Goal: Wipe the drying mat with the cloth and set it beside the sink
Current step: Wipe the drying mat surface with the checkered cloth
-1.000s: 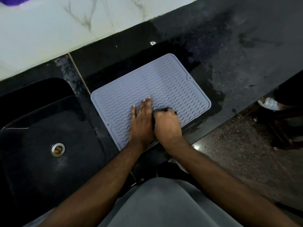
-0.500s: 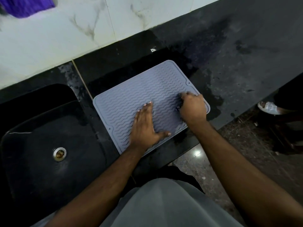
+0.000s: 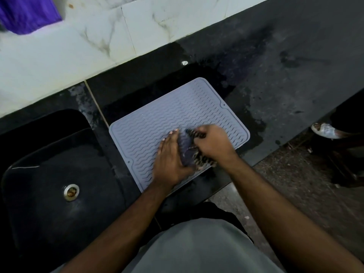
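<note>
Your right hand point(image 3: 213, 142) grips cloth point(image 3: 190, 149) on mat point(image 3: 177, 117); left hand point(image 3: 170, 156) flat, pinning mat. Unwiped area lies up-left, long axis toward sink point(image 3: 49, 174).

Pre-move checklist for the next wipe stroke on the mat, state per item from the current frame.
1. Cloth in grip: ok, right hand curls round it.
2. Mat held down: ok, left hand lies flat on the drying mat, fingers straight.
3. Mat flat on the counter: ok, no corner seen lifted.
4. Mat placed beside the sink: ok, it lies just right of the basin.
5. Far half of the mat free for a stroke: ok, nothing lies on it.
6. Mat clean: cannot tell, hands and cloth are blurred and cover part of it.
</note>
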A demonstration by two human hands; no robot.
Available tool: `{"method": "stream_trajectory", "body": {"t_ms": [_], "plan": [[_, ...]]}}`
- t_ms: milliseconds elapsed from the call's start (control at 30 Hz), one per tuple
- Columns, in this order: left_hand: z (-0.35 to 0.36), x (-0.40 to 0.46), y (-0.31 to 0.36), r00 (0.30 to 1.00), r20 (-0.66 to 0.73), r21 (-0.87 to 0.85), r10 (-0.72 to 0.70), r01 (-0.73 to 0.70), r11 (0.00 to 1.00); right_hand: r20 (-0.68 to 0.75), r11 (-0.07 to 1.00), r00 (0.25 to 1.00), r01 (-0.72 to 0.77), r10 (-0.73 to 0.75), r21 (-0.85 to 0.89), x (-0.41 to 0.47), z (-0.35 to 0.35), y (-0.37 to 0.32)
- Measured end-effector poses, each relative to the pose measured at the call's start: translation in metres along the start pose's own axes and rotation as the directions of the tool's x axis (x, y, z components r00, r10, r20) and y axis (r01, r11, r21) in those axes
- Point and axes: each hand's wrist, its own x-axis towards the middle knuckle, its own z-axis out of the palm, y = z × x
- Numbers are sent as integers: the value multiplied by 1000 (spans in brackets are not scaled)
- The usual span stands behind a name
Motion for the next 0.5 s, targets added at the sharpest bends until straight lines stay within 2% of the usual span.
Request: {"method": "stream_trajectory", "body": {"t_ms": [100,167,267,367,433,500], "plan": [[2,1,0,1000,7,-8,-8,8,1000,-343,993,939,-27,-13,-111,24,-26,29],[4,2,-1,1000,-3,13,14,-13,1000,-421,968,905,-53,-56,-243,45,-37,46],[4,2,1,1000,0,39,10,-10,999,-304,870,950,-96,-64,-483,65,-32,60],[2,4,2,999,31,43,-12,11,999,-231,738,972,-125,-43,-663,61,-4,46],[1,6,2,998,51,42,-40,38,998,-173,674,982,-73,-82,-735,50,15,29],[1,8,2,995,75,47,-64,60,997,-104,666,989,-5,-110,-746,36,33,15]]}}
